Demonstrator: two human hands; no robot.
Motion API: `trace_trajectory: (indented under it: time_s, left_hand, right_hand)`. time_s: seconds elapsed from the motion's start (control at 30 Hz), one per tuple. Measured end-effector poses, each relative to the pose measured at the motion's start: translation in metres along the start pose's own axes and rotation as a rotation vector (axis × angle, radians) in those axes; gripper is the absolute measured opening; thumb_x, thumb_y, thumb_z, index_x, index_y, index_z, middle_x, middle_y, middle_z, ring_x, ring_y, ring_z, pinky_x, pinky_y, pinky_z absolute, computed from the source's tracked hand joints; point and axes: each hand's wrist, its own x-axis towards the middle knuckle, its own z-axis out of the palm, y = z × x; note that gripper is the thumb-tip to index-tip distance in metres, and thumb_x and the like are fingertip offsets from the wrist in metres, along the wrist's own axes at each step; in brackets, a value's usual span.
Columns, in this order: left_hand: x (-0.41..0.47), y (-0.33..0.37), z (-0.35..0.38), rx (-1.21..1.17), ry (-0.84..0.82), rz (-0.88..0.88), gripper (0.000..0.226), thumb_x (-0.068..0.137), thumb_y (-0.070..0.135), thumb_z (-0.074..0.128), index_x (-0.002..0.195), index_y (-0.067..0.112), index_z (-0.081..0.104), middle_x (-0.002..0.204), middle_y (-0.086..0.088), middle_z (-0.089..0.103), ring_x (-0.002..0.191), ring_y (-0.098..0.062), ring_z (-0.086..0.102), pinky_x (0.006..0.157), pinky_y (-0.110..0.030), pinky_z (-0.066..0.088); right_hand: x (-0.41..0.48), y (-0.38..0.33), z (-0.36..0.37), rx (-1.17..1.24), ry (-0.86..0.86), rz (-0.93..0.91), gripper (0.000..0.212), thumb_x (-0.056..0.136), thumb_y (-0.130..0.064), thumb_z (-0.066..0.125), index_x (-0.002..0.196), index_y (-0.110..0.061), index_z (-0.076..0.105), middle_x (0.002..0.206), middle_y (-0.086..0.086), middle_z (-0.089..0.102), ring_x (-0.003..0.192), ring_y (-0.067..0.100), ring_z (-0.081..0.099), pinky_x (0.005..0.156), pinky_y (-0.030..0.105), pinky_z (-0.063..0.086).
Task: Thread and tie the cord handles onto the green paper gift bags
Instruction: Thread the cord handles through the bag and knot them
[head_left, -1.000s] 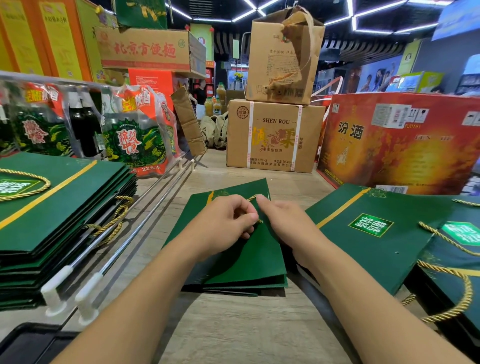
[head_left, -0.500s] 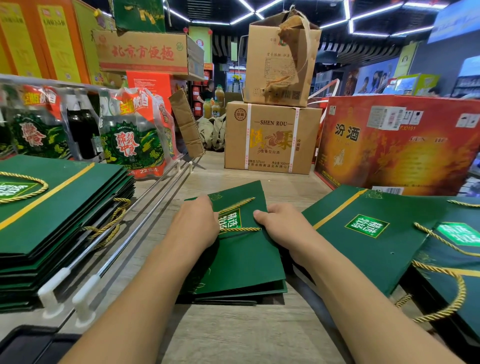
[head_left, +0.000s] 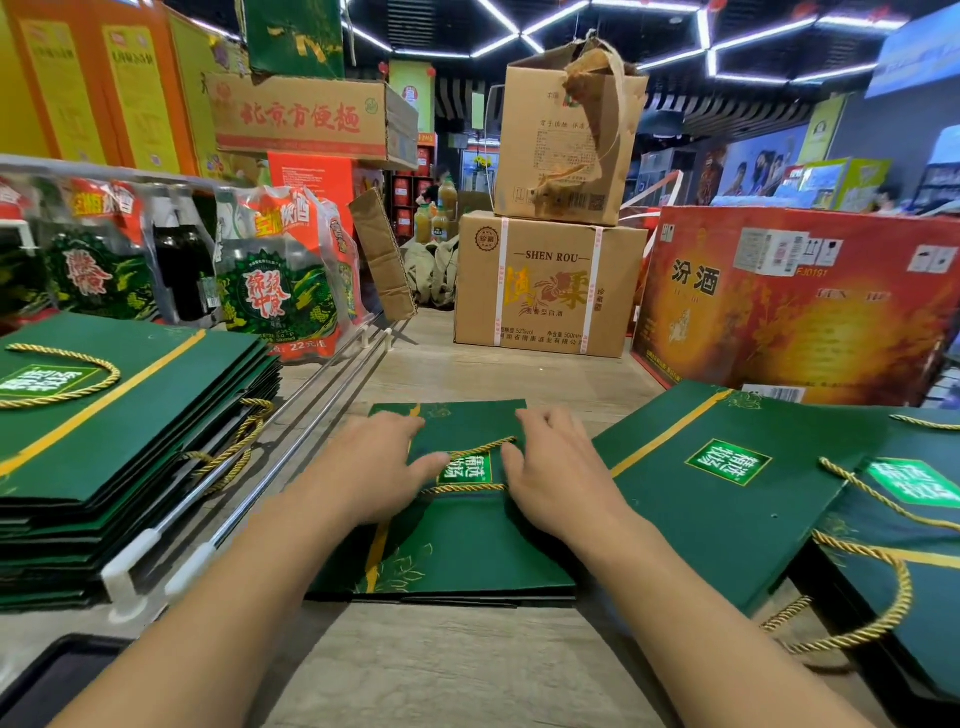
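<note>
Since a cord (head_left: 467, 448) already loops across the bag (head_left: 467, 545) on the table (head_left: 467, 675), this one looks finished — left hand (head_left: 374, 467) and right hand (head_left: 563, 480) press flat on it, gripping nothing; bags beneath (head_left: 457, 601) likely remain.

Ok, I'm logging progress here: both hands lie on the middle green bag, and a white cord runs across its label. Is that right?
Not quite: the cord is gold, not white, as the head view shows. The rest stands: the left hand and the right hand both lie on the middle green bag, and the cord runs across its label.
</note>
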Motion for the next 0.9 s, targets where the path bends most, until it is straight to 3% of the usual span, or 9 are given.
trace_trajectory:
  time_s: [0.1,0.17,0.27,0.47,0.53,0.6,0.7,0.8,0.9]
  left_hand:
    - [-0.007,-0.013,0.017,0.108,-0.216,-0.046,0.082,0.096,0.072,0.022,0.161,0.022,0.016,0.167,-0.007,0.018,0.153,-0.032,0.014,0.124,-0.048,0.015]
    - [-0.012,-0.012,0.027,0.083,-0.290,-0.084,0.081,0.098,0.071,0.013,0.162,0.024,-0.001,0.169,-0.003,-0.007,0.156,-0.027,-0.009,0.126,-0.049,-0.002]
    - [-0.013,-0.009,0.034,0.097,-0.267,-0.089,0.078,0.098,0.069,0.008,0.162,0.025,-0.003,0.169,-0.002,-0.012,0.155,-0.025,-0.013,0.125,-0.050,-0.006]
    - [-0.014,-0.010,0.036,0.103,-0.248,-0.079,0.077,0.099,0.069,0.009,0.162,0.025,0.000,0.169,-0.002,-0.008,0.156,-0.023,-0.010,0.125,-0.049,-0.004]
    - [-0.016,-0.011,0.036,0.072,-0.213,-0.075,0.077,0.099,0.069,0.010,0.162,0.026,0.003,0.169,-0.001,-0.005,0.156,-0.022,-0.008,0.126,-0.048,-0.003]
    - [-0.017,-0.012,0.036,0.039,-0.179,-0.073,0.075,0.100,0.068,0.013,0.162,0.026,0.008,0.170,-0.001,-0.001,0.156,-0.021,-0.005,0.126,-0.048,-0.001]
    - [-0.018,-0.013,0.035,0.002,-0.137,-0.066,0.072,0.102,0.063,0.017,0.162,0.023,0.013,0.170,-0.003,0.005,0.156,-0.022,0.002,0.126,-0.047,0.003]
    - [-0.017,-0.014,0.036,-0.046,-0.086,-0.051,0.069,0.104,0.060,0.021,0.161,0.021,0.018,0.169,-0.005,0.013,0.156,-0.023,0.009,0.126,-0.046,0.009]
    - [-0.015,-0.017,0.039,-0.069,-0.047,-0.041,0.066,0.103,0.060,0.023,0.155,0.019,0.032,0.164,-0.008,0.028,0.152,-0.025,0.022,0.124,-0.048,0.018]
  right_hand:
    - [0.002,-0.010,0.014,-0.029,-0.201,-0.069,0.064,0.108,-0.049,0.031,0.161,-0.013,0.023,0.169,0.011,0.017,0.156,0.027,0.012,0.126,0.041,0.014]
    - [0.003,-0.011,0.025,-0.133,-0.338,-0.065,0.073,0.106,-0.059,0.020,0.164,-0.016,0.010,0.172,0.012,0.000,0.158,0.031,-0.003,0.128,0.045,0.001]
    - [0.003,-0.009,0.036,-0.248,-0.397,-0.057,0.077,0.104,-0.064,0.009,0.165,-0.017,0.000,0.171,0.012,-0.011,0.157,0.034,-0.013,0.127,0.049,-0.007]
    - [0.003,-0.011,0.038,-0.260,-0.398,-0.042,0.072,0.106,-0.058,0.009,0.164,-0.016,-0.001,0.171,0.013,-0.011,0.157,0.033,-0.014,0.127,0.049,-0.006]
    - [0.000,-0.012,0.035,-0.155,-0.347,-0.033,0.070,0.108,-0.055,0.016,0.164,-0.015,0.008,0.171,0.013,-0.003,0.158,0.032,-0.007,0.128,0.047,-0.001]
    - [-0.001,-0.009,0.029,0.073,-0.199,0.033,0.064,0.108,-0.047,0.030,0.161,-0.011,0.024,0.168,0.013,0.018,0.155,0.030,0.015,0.126,0.044,0.016]
    - [0.002,-0.001,0.011,0.321,-0.066,0.200,0.037,0.102,-0.032,0.049,0.133,-0.013,0.054,0.131,0.011,0.059,0.118,0.026,0.054,0.096,0.037,0.046]
    - [0.002,0.006,-0.003,0.516,-0.029,0.293,0.017,0.096,-0.026,0.061,0.100,-0.010,0.061,0.095,0.005,0.066,0.086,0.020,0.060,0.074,0.036,0.048]
    - [0.005,0.011,-0.009,0.621,-0.027,0.382,0.031,0.092,-0.025,0.069,0.103,0.003,0.063,0.088,0.012,0.068,0.077,0.021,0.059,0.067,0.032,0.044]
